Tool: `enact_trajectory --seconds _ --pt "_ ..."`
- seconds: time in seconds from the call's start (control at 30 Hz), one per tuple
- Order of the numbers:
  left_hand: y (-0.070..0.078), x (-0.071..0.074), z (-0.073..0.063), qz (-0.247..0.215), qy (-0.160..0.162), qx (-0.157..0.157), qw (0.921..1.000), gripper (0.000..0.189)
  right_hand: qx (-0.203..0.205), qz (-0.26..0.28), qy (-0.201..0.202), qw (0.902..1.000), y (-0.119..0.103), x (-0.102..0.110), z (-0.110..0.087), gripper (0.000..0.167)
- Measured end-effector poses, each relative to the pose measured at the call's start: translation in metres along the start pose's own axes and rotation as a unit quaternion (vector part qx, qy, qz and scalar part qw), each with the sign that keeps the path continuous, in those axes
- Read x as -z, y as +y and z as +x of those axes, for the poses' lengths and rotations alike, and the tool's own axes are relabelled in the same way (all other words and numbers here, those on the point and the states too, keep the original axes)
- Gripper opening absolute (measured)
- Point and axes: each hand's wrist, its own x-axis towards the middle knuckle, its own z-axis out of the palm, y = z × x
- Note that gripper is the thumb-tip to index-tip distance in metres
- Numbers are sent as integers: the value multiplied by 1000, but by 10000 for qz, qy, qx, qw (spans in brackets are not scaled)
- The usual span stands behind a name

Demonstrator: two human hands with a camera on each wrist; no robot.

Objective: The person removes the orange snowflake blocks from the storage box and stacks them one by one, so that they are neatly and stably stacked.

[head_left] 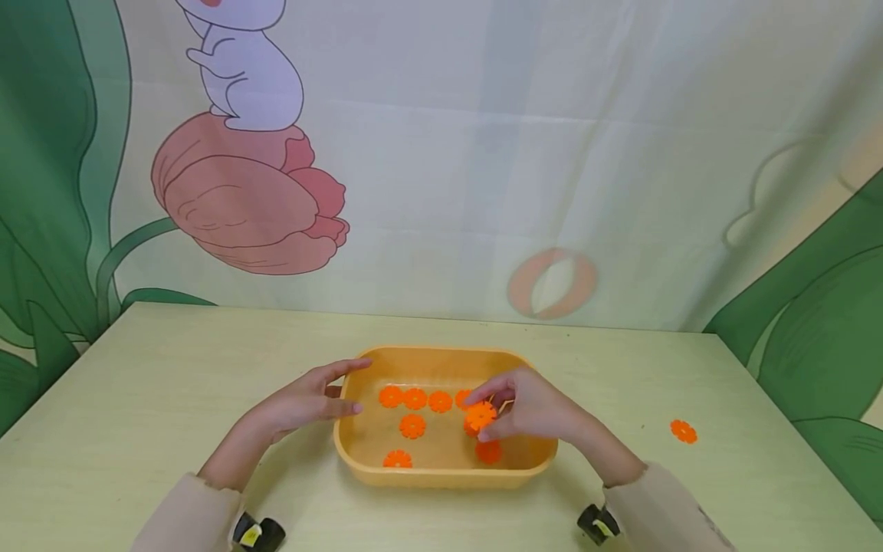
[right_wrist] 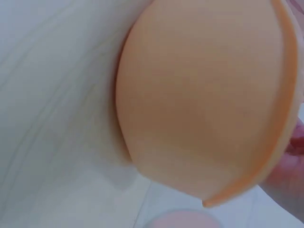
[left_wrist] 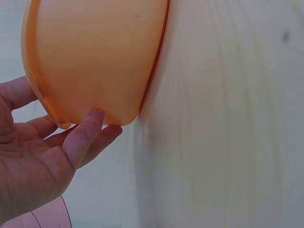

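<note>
Orange and notched: pinches one disc (head_left: 481,415) in right hand (head_left: 527,403) over other discs (head_left: 415,399) in the yellow tub (head_left: 444,477); rests left hand (head_left: 306,397), loosely spread, against its left end. Seems either picking up or placing, cannot tell which; next probably needs a steady pinch

Over my feed, the basin (head_left: 448,479), between the side edges of the worktop (head_left: 655,376), looked like smooth plastic with a soft sheen. I read the notched discs (head_left: 412,426) in it, and the lone disc (head_left: 684,432) near the right edge, as matt plastic. The worktop had smooth wood grain; creased matt cloth made the printed curtain (head_left: 428,192) along its back edge.
</note>
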Motion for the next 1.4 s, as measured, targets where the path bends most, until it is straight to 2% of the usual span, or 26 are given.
enact_trajectory --seconds 0.3,0.57,0.87,1.4 --pt "0 0 0 -35 -42 -25 10000 65 67 -72 260 9996 10 14 -14 37" --pt "0 1 -1 -46 -26 -3 10000 65 189 239 519 9982 18 30 -29 39" --pt "0 0 0 -26 0 15 10000 66 259 148 775 9965 29 41 -44 45" --pt "0 1 0 -73 20 38 10000 65 -101 227 1356 9905 48 61 -72 43"
